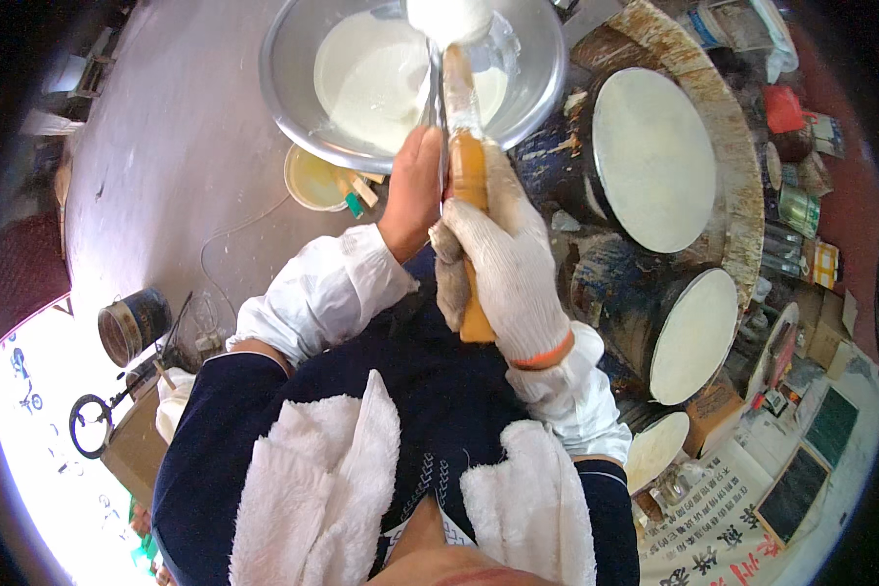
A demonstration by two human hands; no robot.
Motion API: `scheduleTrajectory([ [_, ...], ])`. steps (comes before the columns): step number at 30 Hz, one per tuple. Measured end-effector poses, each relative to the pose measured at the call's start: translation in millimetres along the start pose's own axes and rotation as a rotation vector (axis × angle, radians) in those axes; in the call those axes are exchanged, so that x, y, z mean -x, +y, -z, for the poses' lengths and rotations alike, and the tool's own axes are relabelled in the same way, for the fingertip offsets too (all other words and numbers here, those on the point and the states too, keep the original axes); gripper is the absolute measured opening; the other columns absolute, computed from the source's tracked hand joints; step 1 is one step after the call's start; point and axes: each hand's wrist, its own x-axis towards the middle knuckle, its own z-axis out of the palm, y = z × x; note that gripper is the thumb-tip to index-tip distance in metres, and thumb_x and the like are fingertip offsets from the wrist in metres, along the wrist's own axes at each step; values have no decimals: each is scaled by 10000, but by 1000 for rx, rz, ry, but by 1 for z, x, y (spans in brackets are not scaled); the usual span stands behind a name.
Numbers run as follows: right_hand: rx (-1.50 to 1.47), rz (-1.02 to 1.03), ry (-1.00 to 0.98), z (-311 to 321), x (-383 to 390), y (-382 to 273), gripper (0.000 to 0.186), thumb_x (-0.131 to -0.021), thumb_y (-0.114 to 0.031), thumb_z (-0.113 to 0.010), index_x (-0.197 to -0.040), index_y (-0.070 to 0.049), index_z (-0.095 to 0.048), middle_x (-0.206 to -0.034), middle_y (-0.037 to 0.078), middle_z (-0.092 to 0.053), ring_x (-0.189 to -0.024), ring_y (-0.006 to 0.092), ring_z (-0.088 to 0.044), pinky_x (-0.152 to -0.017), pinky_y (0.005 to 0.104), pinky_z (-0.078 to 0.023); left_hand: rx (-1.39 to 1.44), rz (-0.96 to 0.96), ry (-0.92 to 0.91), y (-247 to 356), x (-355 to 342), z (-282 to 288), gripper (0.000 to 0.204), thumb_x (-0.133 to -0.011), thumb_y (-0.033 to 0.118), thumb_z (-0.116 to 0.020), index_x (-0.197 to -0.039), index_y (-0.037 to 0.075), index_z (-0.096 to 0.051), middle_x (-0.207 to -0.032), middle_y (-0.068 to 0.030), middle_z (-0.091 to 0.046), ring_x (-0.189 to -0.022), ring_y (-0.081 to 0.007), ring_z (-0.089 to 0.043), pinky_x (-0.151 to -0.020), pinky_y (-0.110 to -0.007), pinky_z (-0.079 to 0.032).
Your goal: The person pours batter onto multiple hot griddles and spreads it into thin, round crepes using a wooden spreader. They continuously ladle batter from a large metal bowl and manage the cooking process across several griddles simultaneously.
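A large steel basin [281, 93] of white batter [366, 83] stands ahead of me. Over it is a ladle [437, 88], its bowl heaped with white batter. My bare left hand [412, 195] is closed around the ladle's metal handle. In a white knit glove, my right hand [513, 264] grips a long yellow-orange handled tool [470, 166], whose pale wooden upper end points at the basin, right beside the ladle. What its tip looks like is partly hidden by the batter and blur.
Right of me, round griddles bear pale flat rounds [654, 161], [693, 337], [657, 452] before a curved, stained wall [742, 176]. A bucket [308, 186] of yellowish liquid with a green-handled brush [353, 204] sits below the basin. Left are a dark can [132, 327] and a cord [205, 249].
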Motion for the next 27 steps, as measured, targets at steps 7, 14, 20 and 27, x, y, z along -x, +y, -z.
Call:
scheduleTrajectory([
  [7, 479, 618, 96, 24, -17, -15, 652, -949, 40, -514, -1551, -143, -340, -801, 57, -640, -561, 146, -592, -515, 317, -527, 231, 223, -105, 143, -25, 16, 341, -1071, 284, -430, -1251, 13, -532, -761, -7, -532, -496, -76, -427, -422, -236, -358],
  [14, 1367, 419, 262, 61, -45, 57, 496, -875, -185, -653, -1367, -205, -594, -890, 203, -655, -812, 399, -659, -742, 445, -537, 817, 852, -113, 132, -46, 89, 379, -1104, 199, -333, -1336, -93, -394, -785, -26, -476, -510, -68, -415, -405, -211, -396],
  [20, 1011, 446, 275, 97, -8, 62, 479, -896, -217, -671, -1356, -107, -596, -1020, 193, -690, -919, 350, -693, -833, 411, -553, 496, 804, -18, 129, -9, 98, 362, -1097, 182, -359, -1331, -81, -444, -716, 12, -449, -480, -39, -415, -370, -180, -356],
  [27, 245, 529, 591, 153, 111, 82, 466, -950, -92, -621, -1390, 38, -536, -1265, 105, -648, -1129, 146, -595, -987, 274, -460, 391, 863, -376, 182, 50, 8, 425, -1100, 198, -333, -1439, -56, -366, -657, 3, -401, -397, -66, -368, -340, -206, -379],
])
